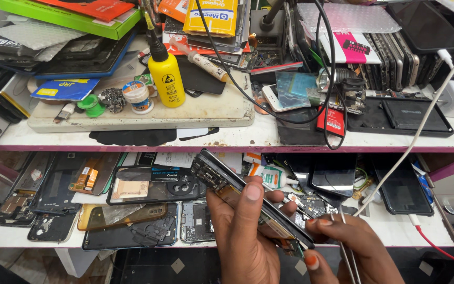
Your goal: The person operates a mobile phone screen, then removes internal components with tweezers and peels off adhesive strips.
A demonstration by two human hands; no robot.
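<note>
Above the lower shelf (405,231), left hand (243,231) pinching opened phone (248,197), long axis upper-left to lower-right, right hand (353,247) gripping tweezers (346,252)

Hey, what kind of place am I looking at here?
Most likely a phone repair bench: the left hand holds an opened smartphone, the right hand holds tweezers, and loose phone back covers crowd the lower shelf.

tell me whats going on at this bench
A person holds an opened smartphone, its circuit boards exposed, tilted edge-up in the left hand. The right hand grips metal tweezers beside the phone's lower end. Below the hands, a lower shelf carries phone back covers and dismantled handsets. On the upper shelf stands a yellow dispenser bottle on a worn white mat, amid stacked phone screens and cables.
</note>
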